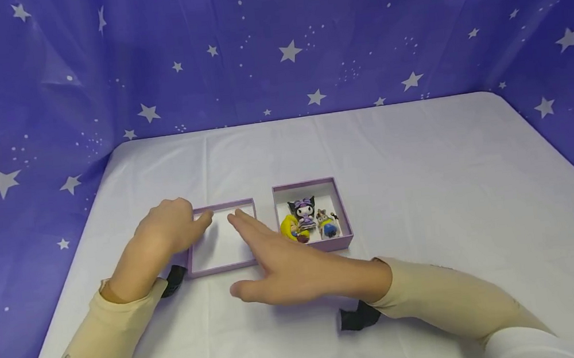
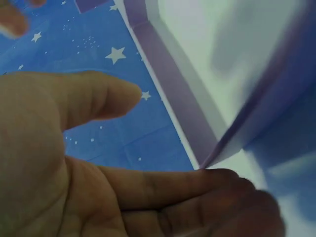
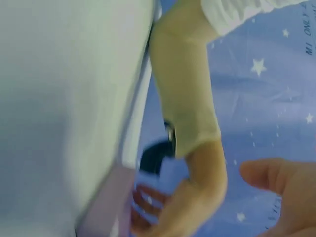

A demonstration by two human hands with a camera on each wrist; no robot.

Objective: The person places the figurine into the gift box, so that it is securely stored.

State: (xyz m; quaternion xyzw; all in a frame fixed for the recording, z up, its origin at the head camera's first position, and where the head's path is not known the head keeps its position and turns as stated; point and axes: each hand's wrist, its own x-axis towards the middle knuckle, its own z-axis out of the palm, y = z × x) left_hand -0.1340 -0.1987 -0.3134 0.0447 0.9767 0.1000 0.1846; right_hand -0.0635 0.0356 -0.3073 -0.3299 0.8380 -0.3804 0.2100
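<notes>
A shallow purple-edged box part [image 1: 223, 268] with a white inside lies on the table, left of a deeper purple box [image 1: 345, 219]. Beside its left edge is my left hand [image 1: 164, 231], the thumb apart from the fingers. In the left wrist view that hand's fingers [image 2: 148, 190] extend loosely by the shallow part's corner, with nothing between thumb and fingers. My right hand [image 1: 292, 268], fingers straight and thumb spread, hovers over the gap between the two parts and hides their near corners. Inside the deeper box lie a purple-and-black figurine [image 1: 305, 213], a yellow-haired figurine [image 1: 289, 229] and a small figurine with blue [image 1: 329, 230].
A white cloth [image 1: 443, 187] covers the table. Behind and beside it hangs a purple curtain [image 1: 232, 46] with white stars. Black wrist mounts [image 1: 358, 316] show below both wrists, next to beige sleeves [image 1: 438, 291].
</notes>
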